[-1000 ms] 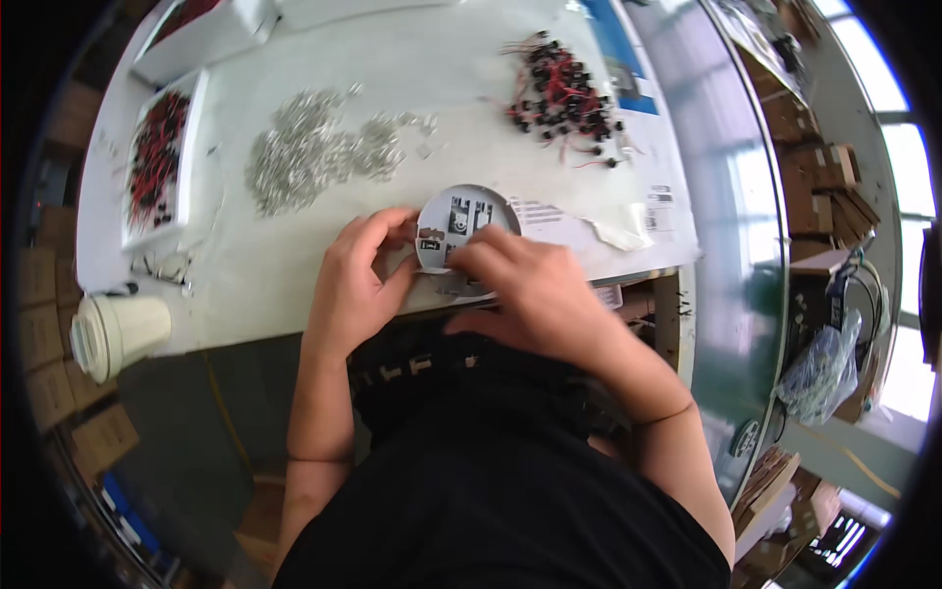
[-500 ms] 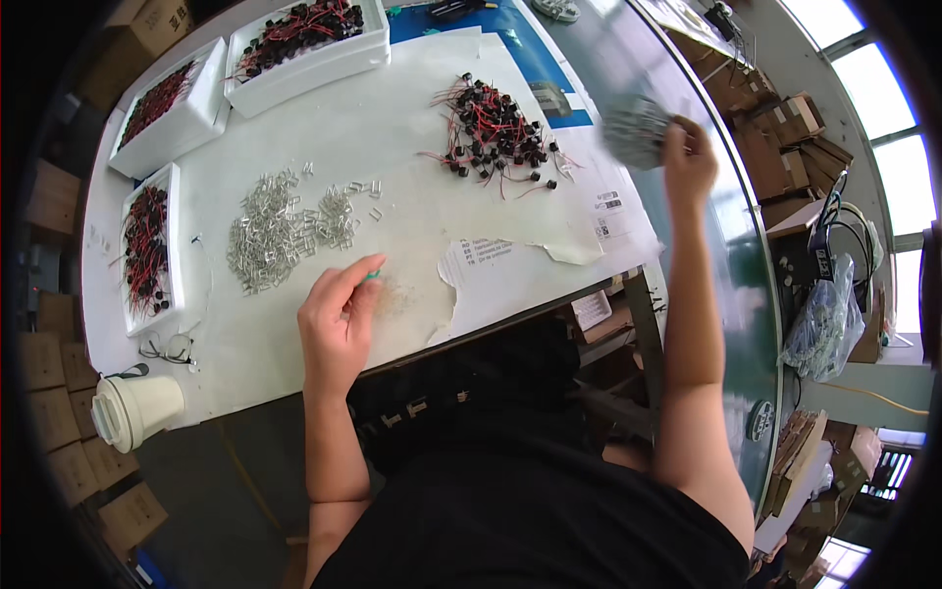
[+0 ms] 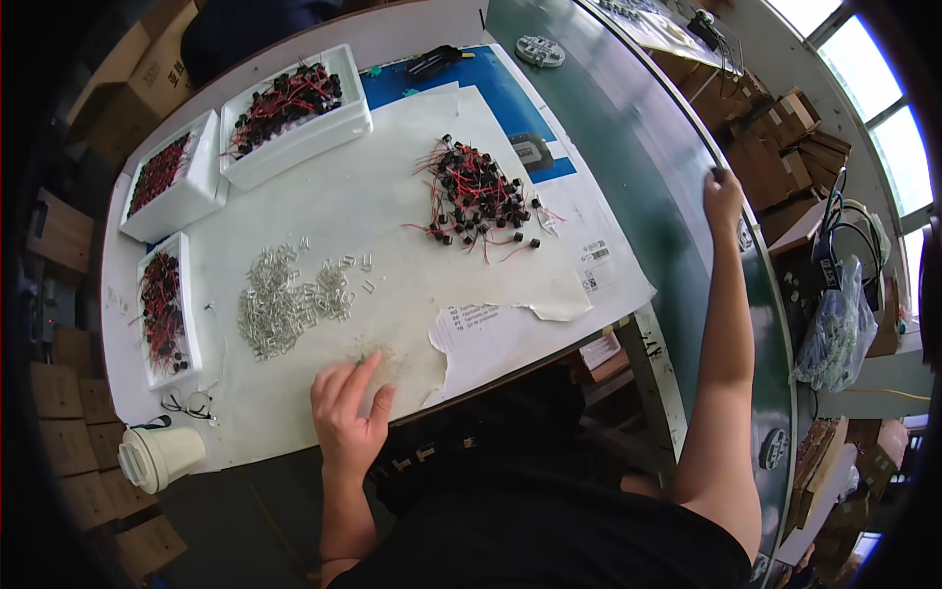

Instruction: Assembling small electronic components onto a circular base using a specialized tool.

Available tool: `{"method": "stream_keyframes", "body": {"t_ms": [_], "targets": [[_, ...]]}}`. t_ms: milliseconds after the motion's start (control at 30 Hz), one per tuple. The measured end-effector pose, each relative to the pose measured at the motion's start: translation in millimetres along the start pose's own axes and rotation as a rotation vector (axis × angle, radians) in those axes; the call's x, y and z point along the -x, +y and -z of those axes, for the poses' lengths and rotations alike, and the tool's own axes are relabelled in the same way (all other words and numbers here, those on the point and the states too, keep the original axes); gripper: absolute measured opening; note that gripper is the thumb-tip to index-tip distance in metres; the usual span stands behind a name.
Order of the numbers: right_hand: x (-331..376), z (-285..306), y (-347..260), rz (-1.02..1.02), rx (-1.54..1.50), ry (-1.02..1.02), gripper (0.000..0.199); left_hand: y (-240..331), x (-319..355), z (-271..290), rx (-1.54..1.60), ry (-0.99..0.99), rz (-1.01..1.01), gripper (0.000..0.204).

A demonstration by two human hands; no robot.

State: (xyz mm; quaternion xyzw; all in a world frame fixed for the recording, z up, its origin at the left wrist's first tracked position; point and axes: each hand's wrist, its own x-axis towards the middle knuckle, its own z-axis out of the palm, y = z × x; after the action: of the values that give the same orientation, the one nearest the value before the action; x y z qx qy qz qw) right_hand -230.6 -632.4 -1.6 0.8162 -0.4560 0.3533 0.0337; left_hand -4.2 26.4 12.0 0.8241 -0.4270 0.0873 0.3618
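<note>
Left hand [image 3: 349,412] open flat on white paper [image 3: 392,226], right hand [image 3: 722,192] on green belt [image 3: 638,147], grip unclear

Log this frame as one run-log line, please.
left hand: flat on white paper, near silver parts pile | right hand: extended over green belt, empty

The left hand [image 3: 348,412] lies palm down, fingers spread and pointing forward, its forearm coming up from below. The right arm stretches far forward and outward, nearly straight, the right hand [image 3: 723,191] curled loosely with its back showing.
</note>
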Motion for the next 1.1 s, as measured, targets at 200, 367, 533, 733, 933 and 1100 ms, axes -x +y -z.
{"method": "stream_keyframes", "body": {"t_ms": [200, 367, 533, 733, 933, 1100], "targets": [[-51.9, -96.8, -196.5, 0.103, -0.376, -0.383, 0.039, -1.5, 2.3, -17.4, -0.245, 0.077, -0.098, 0.026], [-78.0, -169.0, -285.1, 0.072, -0.183, -0.421, 0.034, 0.8, 14.5, -16.1, -0.307, 0.124, -0.081, 0.025], [-83.7, -167.3, -297.3, -0.001, -0.111, -0.446, 0.033, 7.4, 11.9, -15.1, -0.266, 0.110, -0.042, 0.023], [-73.3, -127.2, -259.0, 0.064, -0.412, -0.343, 0.021, 9.0, 6.1, -13.6, -0.276, 0.135, -0.047, 0.024], [41.6, 20.3, -301.3, 0.762, -0.821, -0.784, 0.014, -3.4, 5.8, -4.7, -0.069, 0.240, -0.044, 0.034], [148.3, 90.2, -350.9, 1.232, -0.766, -0.953, 0.019, 6.5, -21.0, 13.0, 0.146, 0.187, -0.039, 0.068]]}}
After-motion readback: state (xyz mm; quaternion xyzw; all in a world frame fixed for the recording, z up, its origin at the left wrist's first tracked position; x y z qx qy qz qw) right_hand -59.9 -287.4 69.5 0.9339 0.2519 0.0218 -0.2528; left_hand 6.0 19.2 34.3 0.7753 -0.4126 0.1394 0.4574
